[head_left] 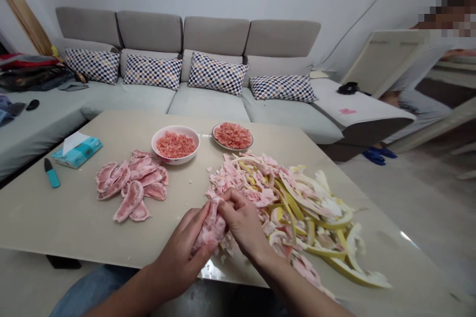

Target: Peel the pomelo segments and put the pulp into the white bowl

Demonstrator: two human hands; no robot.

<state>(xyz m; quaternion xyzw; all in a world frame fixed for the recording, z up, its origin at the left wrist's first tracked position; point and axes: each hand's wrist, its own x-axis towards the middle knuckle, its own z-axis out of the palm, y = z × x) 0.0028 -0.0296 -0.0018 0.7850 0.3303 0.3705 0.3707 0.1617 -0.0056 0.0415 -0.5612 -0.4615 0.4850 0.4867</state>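
Near the front edge of the table [44,218] I see both hands on one pomelo segment [210,228]. My left hand [182,252] cups it from below, grip closed around its lower end; my right hand [241,220] pinches the membrane at its upper tip. The segment's long axis runs from lower left up toward the peel pile [308,208], which lies just beside the right hand.

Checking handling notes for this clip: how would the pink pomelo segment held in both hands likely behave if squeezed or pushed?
The pomelo segment probably bends and gives rather than staying stiff: it sags between the left hand and right hand. Its membrane looks thin and easily torn, judging by the torn scraps in the peel pile. Likely moist and slightly slippery.
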